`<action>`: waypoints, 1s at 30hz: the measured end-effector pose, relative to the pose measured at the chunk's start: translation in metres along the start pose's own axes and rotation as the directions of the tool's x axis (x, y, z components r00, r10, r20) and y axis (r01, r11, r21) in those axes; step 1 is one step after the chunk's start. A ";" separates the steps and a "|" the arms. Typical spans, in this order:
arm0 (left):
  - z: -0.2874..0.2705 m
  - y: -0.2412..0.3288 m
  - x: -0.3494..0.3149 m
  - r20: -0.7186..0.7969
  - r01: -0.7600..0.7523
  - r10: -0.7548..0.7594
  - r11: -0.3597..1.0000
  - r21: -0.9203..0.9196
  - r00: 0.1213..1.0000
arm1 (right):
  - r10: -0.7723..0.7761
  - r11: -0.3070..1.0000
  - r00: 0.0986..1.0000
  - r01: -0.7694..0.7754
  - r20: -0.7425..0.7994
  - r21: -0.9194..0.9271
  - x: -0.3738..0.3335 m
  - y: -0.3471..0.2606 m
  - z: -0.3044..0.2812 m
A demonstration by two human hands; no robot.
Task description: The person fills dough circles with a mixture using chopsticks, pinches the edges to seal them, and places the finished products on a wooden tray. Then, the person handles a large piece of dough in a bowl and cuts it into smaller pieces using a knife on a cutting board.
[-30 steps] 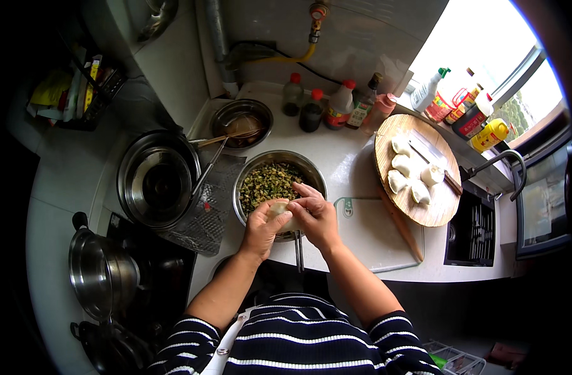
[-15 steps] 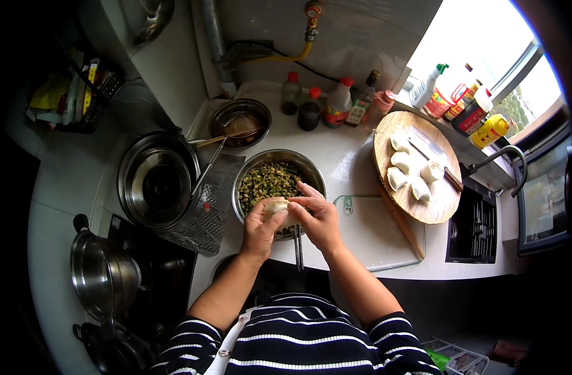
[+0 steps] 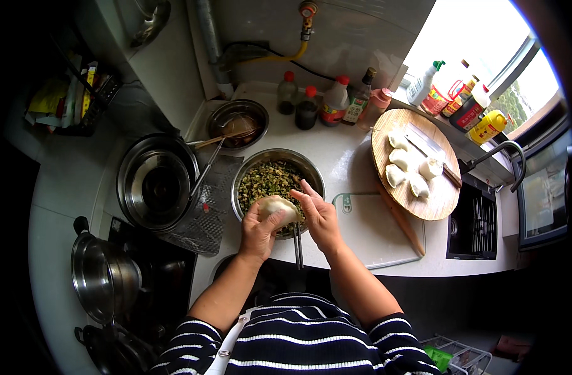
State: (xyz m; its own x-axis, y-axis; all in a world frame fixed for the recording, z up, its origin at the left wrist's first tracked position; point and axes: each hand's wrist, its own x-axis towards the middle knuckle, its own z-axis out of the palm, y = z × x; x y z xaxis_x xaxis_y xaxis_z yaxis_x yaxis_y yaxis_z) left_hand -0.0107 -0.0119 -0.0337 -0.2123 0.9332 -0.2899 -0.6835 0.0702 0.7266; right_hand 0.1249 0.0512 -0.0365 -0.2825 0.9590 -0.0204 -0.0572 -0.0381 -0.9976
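Observation:
My left hand [image 3: 258,230] cups a pale, folded dumpling [image 3: 277,206] over the near rim of a steel bowl [image 3: 247,170] full of chopped green filling [image 3: 268,180]. My right hand [image 3: 319,216] pinches the dumpling's right edge with thumb and fingers. A pair of chopsticks [image 3: 298,245] lies across the bowl's near rim, pointing toward me. On the right, a round wooden board [image 3: 435,202] carries several finished dumplings [image 3: 399,166].
A white cutting mat [image 3: 374,236] lies under the board, with a wooden rolling pin [image 3: 401,219] at its edge. Sauce bottles [image 3: 323,103] line the back wall. A small steel bowl [image 3: 236,122], a large steel basin [image 3: 156,181] and pots [image 3: 103,272] stand left. A sink [image 3: 475,225] is right.
The dumpling has been turned and closed in my hands, now showing its rounded, sealed side. My right fingers have slid along its edge. Everything else stays put.

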 end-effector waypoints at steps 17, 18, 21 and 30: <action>0.003 0.000 0.003 -0.057 -0.056 0.051 0.995 -0.088 0.997 | -0.058 0.992 0.998 0.056 -0.011 -0.116 -0.005 -0.006 0.006; 0.003 -0.002 0.004 -0.055 -0.066 0.061 0.994 -0.082 0.997 | -0.064 0.990 0.998 0.063 -0.007 -0.128 -0.006 -0.008 0.007; 0.004 -0.006 0.005 -0.055 -0.088 0.085 0.994 -0.059 0.995 | -0.186 0.956 0.982 0.173 -0.030 -0.235 -0.004 -0.002 0.006; 0.010 0.002 0.006 -0.125 -0.086 0.069 0.987 -0.133 0.990 | -0.081 0.992 0.995 0.075 -0.051 -0.100 -0.005 -0.004 0.006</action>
State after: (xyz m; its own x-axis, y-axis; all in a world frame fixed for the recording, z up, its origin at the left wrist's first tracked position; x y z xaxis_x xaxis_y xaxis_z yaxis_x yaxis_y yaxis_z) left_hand -0.0070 -0.0024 -0.0278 -0.3444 0.8846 -0.3145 -0.7499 -0.0576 0.6591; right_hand 0.1203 0.0451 -0.0324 -0.2281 0.9720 0.0569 0.0177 0.0625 -0.9979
